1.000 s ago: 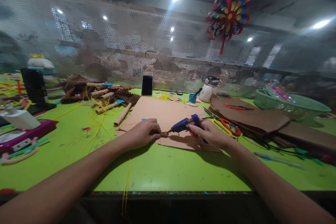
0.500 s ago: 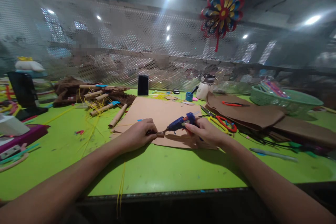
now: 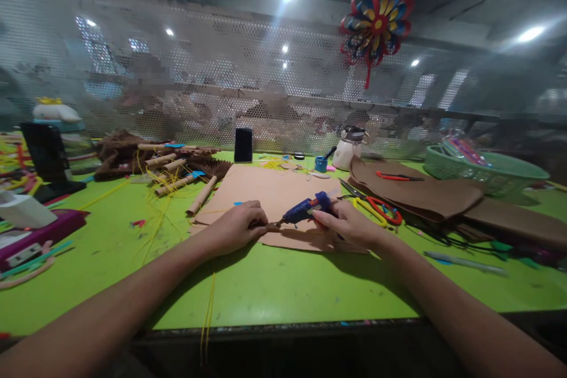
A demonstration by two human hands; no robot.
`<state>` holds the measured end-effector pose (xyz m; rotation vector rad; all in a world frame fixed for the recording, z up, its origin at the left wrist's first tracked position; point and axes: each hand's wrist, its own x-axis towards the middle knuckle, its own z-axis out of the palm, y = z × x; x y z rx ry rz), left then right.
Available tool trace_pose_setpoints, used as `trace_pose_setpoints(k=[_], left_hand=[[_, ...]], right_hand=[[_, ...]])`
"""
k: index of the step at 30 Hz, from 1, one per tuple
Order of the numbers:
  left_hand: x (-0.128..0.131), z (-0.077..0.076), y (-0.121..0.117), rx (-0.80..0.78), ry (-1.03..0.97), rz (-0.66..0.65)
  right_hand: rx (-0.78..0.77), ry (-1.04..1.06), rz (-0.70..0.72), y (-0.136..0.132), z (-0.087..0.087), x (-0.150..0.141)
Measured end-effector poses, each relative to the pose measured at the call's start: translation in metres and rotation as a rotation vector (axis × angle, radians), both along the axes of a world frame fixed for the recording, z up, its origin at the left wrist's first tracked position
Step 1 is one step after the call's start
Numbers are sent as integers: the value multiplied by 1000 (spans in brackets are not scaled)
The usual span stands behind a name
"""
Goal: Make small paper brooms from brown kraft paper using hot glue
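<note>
My right hand [image 3: 349, 225] grips a blue glue gun [image 3: 305, 209] whose nozzle points left at my left hand [image 3: 237, 225]. The left hand's fingers are pinched on a small brown piece [image 3: 267, 225] right at the nozzle tip; I cannot make out what it is. Both hands rest on the near edge of a tan cardboard sheet [image 3: 266, 189] lying on the green table [image 3: 266, 283].
Red and yellow scissors [image 3: 381, 210] lie just right of my right hand, beside brown paper sheets [image 3: 425, 192] and a green basket [image 3: 487, 170]. Rolled paper tubes [image 3: 186, 180] and yellow strips lie left. A phone [image 3: 243, 144], a white jar [image 3: 349, 150] and a mesh screen [image 3: 221, 82] stand behind.
My hands and the glue gun have stayed put. Only my head has shifted a little, so the scene slid slightly in view.
</note>
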<state>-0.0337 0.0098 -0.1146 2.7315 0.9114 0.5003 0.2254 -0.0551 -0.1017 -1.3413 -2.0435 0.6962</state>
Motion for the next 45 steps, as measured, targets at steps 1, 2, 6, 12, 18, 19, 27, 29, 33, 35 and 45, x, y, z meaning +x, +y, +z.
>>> trace_pose_setpoints(k=[1,2,6,12,18,19,27,29,33,35,45], left_hand=[[0,0,0,-3,0,-2],[0,0,0,-5,1,-3],[0,1,-1,-13,0,-1],[-1,0,-1,-8,10,-5],[0,0,-1,7,19,8],[0,1,-1,4,20,5],[0,1,-1,8,18,0],[-1,2,-1,16,9,14],[-2,10,-4,15,4,20],[-2,16,-6,-4,22,11],[-2,17,-8,-146,18,48]], right_hand=[[-4,-3,10,0,0,0],[-6,-4,17,0,0,0],[0,-19,5,0,2,1],[-17,22,9,-2,3,-3],[-35,30,-31,0,0,-1],[-31,14,-24,0,1,0],[-4,21,6,-3,9,2],[-15,20,8,-3,9,2],[-52,84,64,0,8,10],[-81,137,104,2,7,16],[-152,246,95,6,3,22]])
